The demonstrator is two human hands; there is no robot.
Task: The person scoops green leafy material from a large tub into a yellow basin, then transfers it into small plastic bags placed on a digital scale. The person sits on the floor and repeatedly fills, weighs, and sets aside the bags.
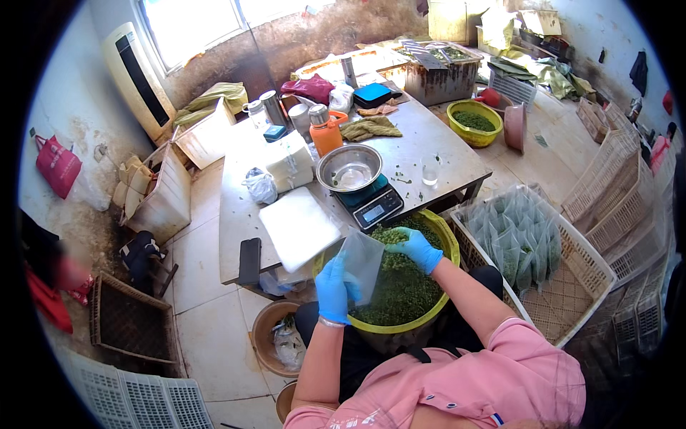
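Note:
My left hand (334, 289), in a blue glove, grips a clear plastic bag (367, 259) by its left side, above a yellow-green tub (401, 329). Small green plant pieces (400, 292), like peppercorns or buds, fill the tub between my knees. My right hand (420, 250), also blue-gloved, is closed around a clump of the same green pieces (389, 235) beside the bag's upper right edge. Beyond the tub, a steel bowl (324, 161) sits on a digital scale (379, 208). A stack of flat clear bags (299, 227) lies left of the scale.
A beige crate (587, 275) on my right contains several filled bags (511, 243). The table (421, 143) also bears an orange bottle (328, 136), a glass (429, 171) and a black phone (249, 261). A brown bucket (263, 336) stands by my left knee.

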